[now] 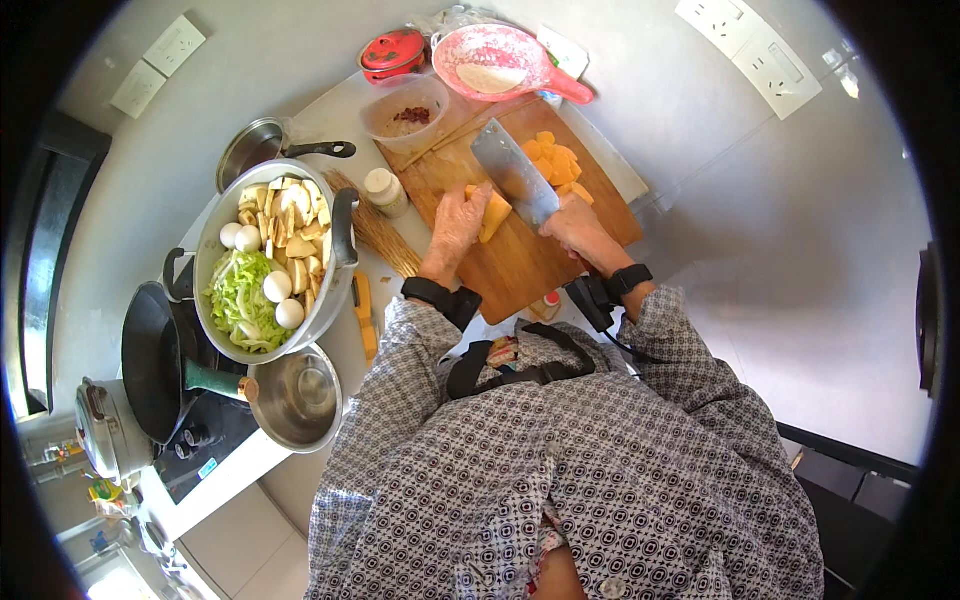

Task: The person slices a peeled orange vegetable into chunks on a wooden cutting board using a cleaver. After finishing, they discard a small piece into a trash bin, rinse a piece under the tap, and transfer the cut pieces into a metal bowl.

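Observation:
My left hand [457, 221] grips a chunk of orange vegetable [493, 216], perhaps pumpkin or sweet potato, against the wooden cutting board [517, 274]. In my right hand [571, 226] is a cleaver [517, 172], its broad blade angled away to the upper left, between the chunk and a pile of orange slices [553, 159]. Wet bits cling to the blade. The slices lie on the right half of the board, just beyond my right hand. A pair of wooden chopsticks [448, 139] rests along the board's far left edge.
Left of the board stand a white bottle [385, 192], a straw brush [379, 232], a yellow-handled tool [365, 315] and a large pot [337, 300] holding eggs, shredded greens and cut pieces. A plastic container [405, 112], red lidded pot [391, 56] and floury pink scoop [487, 64] sit behind. A wok [154, 367] is farther left.

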Motion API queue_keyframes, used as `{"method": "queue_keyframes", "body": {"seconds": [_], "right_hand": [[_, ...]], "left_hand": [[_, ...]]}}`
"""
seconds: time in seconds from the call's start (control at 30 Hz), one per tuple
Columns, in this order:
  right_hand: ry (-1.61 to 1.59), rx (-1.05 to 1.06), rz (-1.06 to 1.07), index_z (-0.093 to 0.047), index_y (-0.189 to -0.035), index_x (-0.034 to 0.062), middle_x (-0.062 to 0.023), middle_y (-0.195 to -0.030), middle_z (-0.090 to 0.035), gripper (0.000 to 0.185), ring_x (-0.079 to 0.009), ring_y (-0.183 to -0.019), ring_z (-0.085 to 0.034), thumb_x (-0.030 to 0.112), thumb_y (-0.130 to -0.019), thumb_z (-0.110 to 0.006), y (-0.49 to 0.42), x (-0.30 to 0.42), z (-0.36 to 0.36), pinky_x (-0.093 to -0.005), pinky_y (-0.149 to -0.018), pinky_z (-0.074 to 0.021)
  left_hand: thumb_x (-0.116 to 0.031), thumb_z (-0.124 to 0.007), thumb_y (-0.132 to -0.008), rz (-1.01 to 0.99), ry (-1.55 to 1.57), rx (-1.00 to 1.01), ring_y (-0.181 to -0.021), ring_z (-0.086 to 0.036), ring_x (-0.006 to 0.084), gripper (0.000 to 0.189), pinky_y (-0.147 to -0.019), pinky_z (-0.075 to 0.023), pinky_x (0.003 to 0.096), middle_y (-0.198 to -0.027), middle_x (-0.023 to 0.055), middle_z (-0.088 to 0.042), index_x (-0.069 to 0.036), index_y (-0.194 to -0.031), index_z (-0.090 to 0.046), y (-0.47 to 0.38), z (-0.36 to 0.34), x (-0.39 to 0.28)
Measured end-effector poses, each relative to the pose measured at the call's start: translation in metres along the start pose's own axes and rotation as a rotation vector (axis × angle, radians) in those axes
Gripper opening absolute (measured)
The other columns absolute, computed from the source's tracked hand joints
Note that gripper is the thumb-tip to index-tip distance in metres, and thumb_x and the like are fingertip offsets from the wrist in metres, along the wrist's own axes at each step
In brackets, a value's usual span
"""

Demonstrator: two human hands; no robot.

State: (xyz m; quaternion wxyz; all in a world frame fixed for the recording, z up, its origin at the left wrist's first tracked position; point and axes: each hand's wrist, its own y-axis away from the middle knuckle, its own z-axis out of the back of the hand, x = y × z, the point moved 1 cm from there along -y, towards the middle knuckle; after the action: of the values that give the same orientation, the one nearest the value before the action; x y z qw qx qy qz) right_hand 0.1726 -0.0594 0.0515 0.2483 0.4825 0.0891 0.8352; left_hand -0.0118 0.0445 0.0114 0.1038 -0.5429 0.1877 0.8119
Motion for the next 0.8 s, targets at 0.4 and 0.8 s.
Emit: {"method": "queue_keyframes", "body": {"seconds": [0.4, 0.8], "right_hand": [[0.082, -0.025, -0.052, -0.065, -0.087, -0.0029, -0.0193, -0.069, -0.064, 0.026, -0.0315, -0.055, -0.065, 0.017, -0.070, -0.066, 0.009, -0.002, 0.002, -0.0397, -0.052, -0.0489], [0.052, -0.007, -0.043, -0.065, -0.086, -0.0035, -0.0199, -0.066, -0.063, 0.027, -0.0332, -0.053, -0.064, 0.017, -0.069, -0.069, 0.005, -0.007, 0.003, -0.0406, -0.053, -0.0498]], "left_hand": [[-0.032, -0.061, -0.090, -0.235, -0.614, -0.308, -0.089, -0.065, 0.0446, 0.034, -0.079, -0.0529, 0.0511, -0.094, 0.0265, -0.065, 0.001, -0.096, -0.055, 0.019, -0.009, -0.020], [-0.028, -0.077, -0.078, -0.363, -0.326, -0.262, -0.099, -0.055, 0.0458, 0.049, -0.085, -0.0483, 0.0497, -0.106, 0.0281, -0.055, 0.000, -0.113, -0.059, 0.033, -0.021, -0.002]]}}
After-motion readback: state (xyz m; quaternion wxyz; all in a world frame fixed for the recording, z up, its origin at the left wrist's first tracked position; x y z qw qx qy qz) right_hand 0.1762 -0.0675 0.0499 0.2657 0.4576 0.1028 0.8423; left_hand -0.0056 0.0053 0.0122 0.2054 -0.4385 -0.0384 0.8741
